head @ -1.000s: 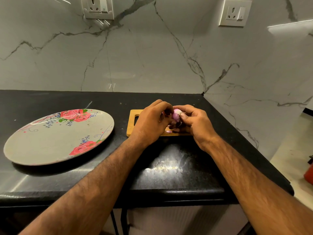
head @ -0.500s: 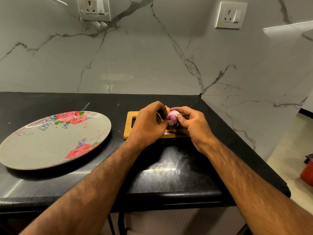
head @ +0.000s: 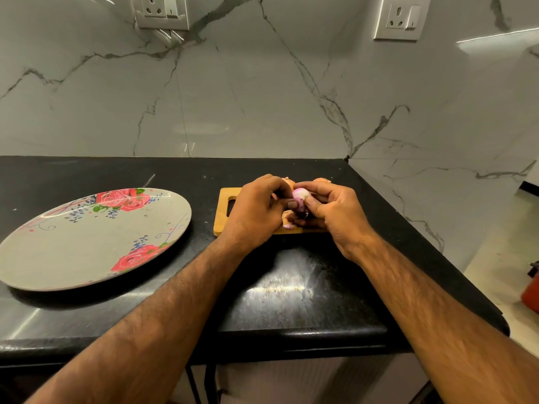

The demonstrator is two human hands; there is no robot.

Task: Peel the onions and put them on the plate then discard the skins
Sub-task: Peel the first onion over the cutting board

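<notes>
Onion (head: 300, 196), pink and white, is being held up between both hands just above the wooden cutting board (head: 223, 212), near the back right corner of the black counter (head: 291, 287). Only a rounded, glossy patch of it is showing, facing up and toward the camera. The rest is sitting hidden inside the fingers, so its long axis and the way its ends are pointing cannot be told.

The left hand (head: 256, 211) is curling around the onion from the left, its thumb tip pressing on the near left face. The right hand (head: 335, 212) is closing on it from the right, with the thumb lying against the near right side and the fingers wrapping over the top and behind. The two hands are meeting on the onion, knuckles almost touching above it.

A small pale pink scrap of skin (head: 288, 226) is lying on the board at its near edge, below the hands. Two brown rounded shapes (head: 322, 180) are peeking over the knuckles at the far side of the board, mostly hidden.

A grey plate (head: 73, 252) with red roses is resting flat on the counter to the left of the board, well apart from the hands. Two wall sockets (head: 401, 17) are sitting high on the marble wall behind.
</notes>
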